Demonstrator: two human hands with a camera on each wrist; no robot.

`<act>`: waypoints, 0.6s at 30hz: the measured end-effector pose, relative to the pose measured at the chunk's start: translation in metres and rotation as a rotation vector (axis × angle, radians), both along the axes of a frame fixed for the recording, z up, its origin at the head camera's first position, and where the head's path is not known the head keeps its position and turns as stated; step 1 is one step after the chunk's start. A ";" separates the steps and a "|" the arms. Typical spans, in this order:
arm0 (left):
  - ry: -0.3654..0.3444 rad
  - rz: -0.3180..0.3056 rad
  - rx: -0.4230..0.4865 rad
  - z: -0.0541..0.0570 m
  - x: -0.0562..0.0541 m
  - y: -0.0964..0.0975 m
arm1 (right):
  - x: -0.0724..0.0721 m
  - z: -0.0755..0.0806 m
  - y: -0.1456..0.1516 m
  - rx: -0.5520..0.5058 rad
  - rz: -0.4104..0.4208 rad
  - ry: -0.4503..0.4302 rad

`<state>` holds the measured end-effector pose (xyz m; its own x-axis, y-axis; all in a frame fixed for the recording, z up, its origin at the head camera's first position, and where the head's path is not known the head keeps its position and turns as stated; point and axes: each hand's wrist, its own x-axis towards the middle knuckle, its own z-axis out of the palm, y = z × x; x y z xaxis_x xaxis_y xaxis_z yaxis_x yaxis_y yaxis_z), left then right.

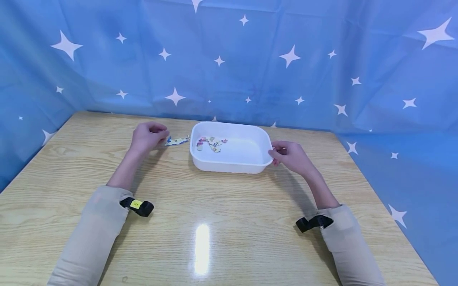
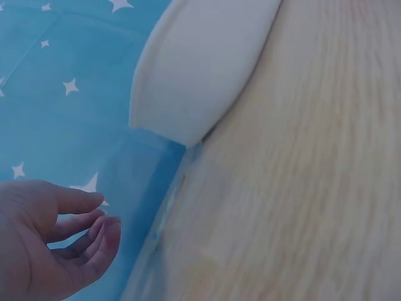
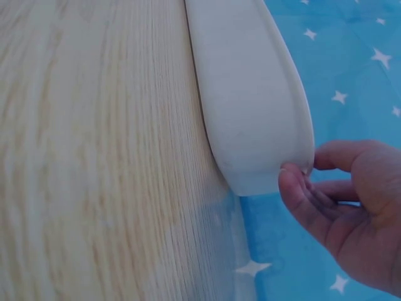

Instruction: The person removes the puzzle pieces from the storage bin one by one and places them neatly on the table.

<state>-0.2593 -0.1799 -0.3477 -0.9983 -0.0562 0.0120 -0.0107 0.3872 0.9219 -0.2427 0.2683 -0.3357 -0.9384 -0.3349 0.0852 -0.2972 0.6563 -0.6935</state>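
A white plastic tub [image 1: 232,166] with rounded corners stands toward the back of the wooden table. My right hand [image 1: 290,155] pinches its right end at the rim, as the right wrist view also shows with the hand [image 3: 351,207] at the tub's corner [image 3: 260,125]. Inside the tub, on its left side, lie several thin, multicoloured scraps [image 1: 214,147]. Left of it, a flat blue-and-yellow patterned strip [image 1: 177,141] lies on the table. My left hand [image 1: 148,137] hovers by the strip's left end; in the left wrist view this hand [image 2: 69,238] has loosely bent fingers around nothing.
The light wood table [image 1: 161,234] reaches back to a blue curtain [image 1: 222,59] printed with white stars. Each sleeve carries a black wrist camera, one on the left forearm [image 1: 137,205] and one on the right [image 1: 313,223].
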 end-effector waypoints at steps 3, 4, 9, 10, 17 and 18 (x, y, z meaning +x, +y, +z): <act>0.029 -0.015 0.020 0.005 0.002 0.003 | 0.000 0.000 -0.001 -0.006 0.004 -0.003; 0.039 -0.018 0.025 0.007 0.002 0.005 | 0.000 0.001 -0.001 -0.007 0.005 -0.004; 0.102 -0.022 0.030 0.015 0.006 0.013 | 0.000 0.001 -0.001 -0.014 0.002 -0.009; 0.112 -0.024 0.032 0.017 0.007 0.015 | 0.000 0.001 -0.001 -0.014 0.002 -0.008; 0.154 -0.070 0.056 0.031 0.013 0.033 | 0.001 0.002 -0.001 -0.006 0.002 -0.002; 0.161 -0.078 0.062 0.033 0.014 0.036 | 0.001 0.002 -0.001 -0.004 0.003 0.000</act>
